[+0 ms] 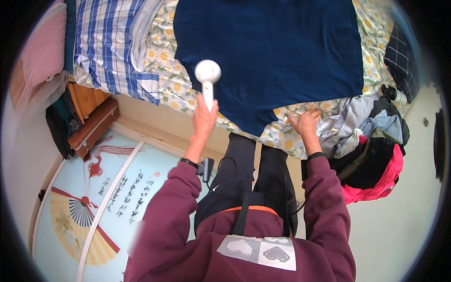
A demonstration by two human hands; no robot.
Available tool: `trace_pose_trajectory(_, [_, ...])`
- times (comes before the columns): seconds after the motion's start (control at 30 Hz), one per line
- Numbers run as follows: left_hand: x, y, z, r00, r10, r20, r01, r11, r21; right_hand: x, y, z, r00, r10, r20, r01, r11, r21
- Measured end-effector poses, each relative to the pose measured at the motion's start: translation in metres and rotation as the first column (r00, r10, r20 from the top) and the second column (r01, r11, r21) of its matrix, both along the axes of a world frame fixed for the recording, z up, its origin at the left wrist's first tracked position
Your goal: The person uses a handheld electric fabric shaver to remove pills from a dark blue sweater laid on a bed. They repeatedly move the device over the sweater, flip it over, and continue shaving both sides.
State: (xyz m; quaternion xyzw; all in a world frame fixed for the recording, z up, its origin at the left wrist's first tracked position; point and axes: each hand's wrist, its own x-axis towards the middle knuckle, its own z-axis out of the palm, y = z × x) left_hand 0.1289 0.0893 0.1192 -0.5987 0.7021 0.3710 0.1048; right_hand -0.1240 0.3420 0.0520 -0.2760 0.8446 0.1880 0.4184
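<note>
My left hand (204, 121) grips the handle of a white handheld device with a round head (208, 71), which looks like a fabric shaver. Its head is over the left edge of a navy blue garment (275, 56) spread across the bed; whether the two touch, I cannot tell. Palm down, my right hand (306, 122) rests on the daisy-print sheet (289, 143), just below the garment's lower edge and holding nothing. Close to its right lies a heap of mixed clothes (370, 137), with grey, black and bright pink pieces.
A blue checked cloth (105, 42) covers the bed's left part. Beyond the bed's left end stand a brown suitcase (93, 128) and a wooden cabinet (88, 100). A dark-capped bottle (400, 97) lies at the right. Sliding panels with a painted fan (81, 229) are at lower left.
</note>
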Motion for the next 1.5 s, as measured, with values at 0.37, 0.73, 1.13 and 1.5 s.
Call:
trace_pose_trajectory(0.37, [-0.050,-0.064,-0.034,0.996,-0.046,0.083,0.072,0.933,-0.352,0.001,0.012,-0.011,0.999,0.021,-0.039,-0.024,0.998,-0.065])
trace_pose_trajectory(0.73, [-0.038,-0.018,-0.017,0.981,-0.151,0.121,0.177,0.952,-0.248,0.010,-0.003,0.004,0.985,0.092,-0.148,-0.093,0.996,0.000])
trace_pose_trajectory(1.13, [-0.031,-0.053,-0.042,0.975,-0.193,0.112,0.218,0.930,-0.295,0.017,-0.003,-0.003,0.972,0.029,-0.235,-0.037,0.999,-0.031])
trace_pose_trajectory(1.5, [0.006,0.016,-0.025,0.970,-0.216,0.114,0.238,0.943,-0.234,0.018,-0.008,-0.002,0.976,-0.031,-0.214,0.031,1.000,-0.004])
